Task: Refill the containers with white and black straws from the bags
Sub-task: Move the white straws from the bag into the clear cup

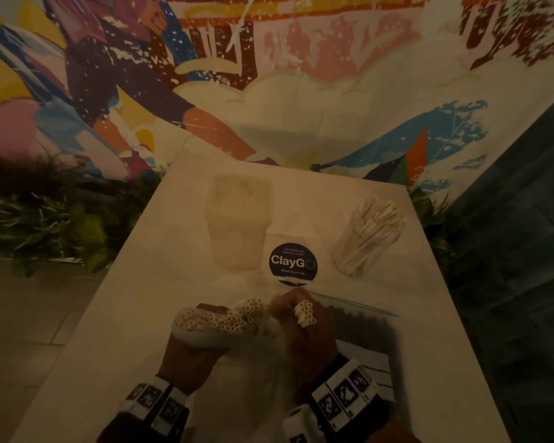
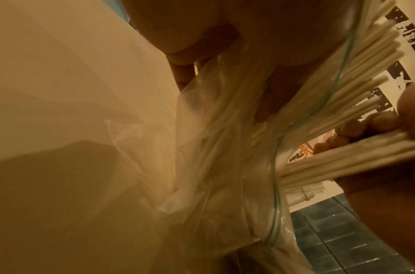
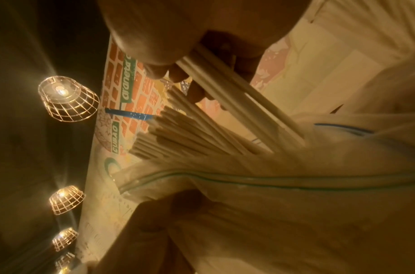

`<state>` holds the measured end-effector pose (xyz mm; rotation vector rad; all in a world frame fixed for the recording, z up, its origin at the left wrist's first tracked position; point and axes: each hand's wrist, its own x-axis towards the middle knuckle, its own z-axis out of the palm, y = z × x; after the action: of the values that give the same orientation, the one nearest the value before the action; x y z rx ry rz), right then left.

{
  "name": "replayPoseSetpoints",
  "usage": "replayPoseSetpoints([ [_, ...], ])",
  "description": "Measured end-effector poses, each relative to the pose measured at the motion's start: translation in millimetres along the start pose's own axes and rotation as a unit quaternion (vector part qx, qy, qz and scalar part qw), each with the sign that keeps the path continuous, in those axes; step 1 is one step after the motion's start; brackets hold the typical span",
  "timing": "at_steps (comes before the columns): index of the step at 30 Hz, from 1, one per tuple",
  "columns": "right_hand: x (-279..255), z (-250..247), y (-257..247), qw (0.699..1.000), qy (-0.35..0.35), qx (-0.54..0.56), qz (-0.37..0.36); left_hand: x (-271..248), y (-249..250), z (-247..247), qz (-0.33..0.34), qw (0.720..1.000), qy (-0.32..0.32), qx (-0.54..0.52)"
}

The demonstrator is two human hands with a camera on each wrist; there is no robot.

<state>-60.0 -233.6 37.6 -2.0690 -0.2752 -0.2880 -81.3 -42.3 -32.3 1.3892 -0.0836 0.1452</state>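
My left hand [image 1: 189, 350] grips a clear zip bag [image 1: 253, 356] of white straws [image 1: 218, 318], whose open ends stick up out of the bag's mouth. My right hand [image 1: 301, 327] holds a small bundle of white straws [image 1: 305, 312], drawn partly out of that bag [image 2: 213, 148]. In the right wrist view the bundle [image 3: 237, 92] runs down into the bag's zip mouth [image 3: 272, 180]. A clear container [image 1: 367, 239] packed with white straws stands at the table's far right. A taller clear container [image 1: 239, 222] stands at the far middle and looks nearly empty.
A second bag with dark straws [image 1: 359, 321] lies flat on the table to the right of my hands. A round dark sticker [image 1: 293, 262] sits on the white table [image 1: 109, 330]. Plants [image 1: 45, 219] and a painted wall [image 1: 269, 75] lie beyond the table's far edge.
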Motion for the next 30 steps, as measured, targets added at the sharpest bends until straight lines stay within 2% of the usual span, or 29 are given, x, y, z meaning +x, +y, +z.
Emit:
replayPoseSetpoints([
  [5,2,-10,-9,0.998,0.049,0.044,0.027,2,1,3,0.012,1.000,-0.006,0.010],
  [9,8,-17,-22,0.992,0.070,0.100,0.014,2,4,1,0.024,0.998,-0.019,0.055],
  [16,26,-41,-41,0.977,0.116,0.181,0.001,4,4,3,0.030,0.998,-0.014,0.051],
  [19,34,-51,-48,0.960,0.120,0.254,0.010,3,3,4,0.023,0.999,-0.017,0.018],
  [24,55,-73,-55,0.919,0.150,0.358,0.067,2,-1,-2,0.006,0.999,-0.011,0.053],
  [28,80,-103,-56,0.916,0.163,0.364,0.040,1,1,0,0.004,0.998,-0.016,0.067],
  [30,94,-118,-58,0.924,0.196,0.329,0.010,2,1,0,0.000,0.997,-0.013,0.078],
])
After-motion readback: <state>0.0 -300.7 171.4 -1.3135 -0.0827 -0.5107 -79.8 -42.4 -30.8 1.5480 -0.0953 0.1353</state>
